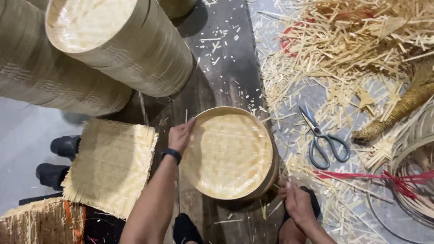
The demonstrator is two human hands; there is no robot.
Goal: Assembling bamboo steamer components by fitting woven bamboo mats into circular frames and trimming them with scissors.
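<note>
A round bamboo tray with a woven bottom rests tilted on the dark wooden floor in front of me. My left hand, with a black band on the wrist, grips the tray's left rim. My right hand is closed at the tray's lower right edge, pinching what looks like a thin bamboo strip. A square woven bamboo mat lies flat to the left of my left arm.
Tall stacks of finished round trays stand at the upper left. Grey-handled scissors lie to the right amid several bamboo offcuts. Bamboo hoops with red string are at far right; another stack of woven mats lies lower left.
</note>
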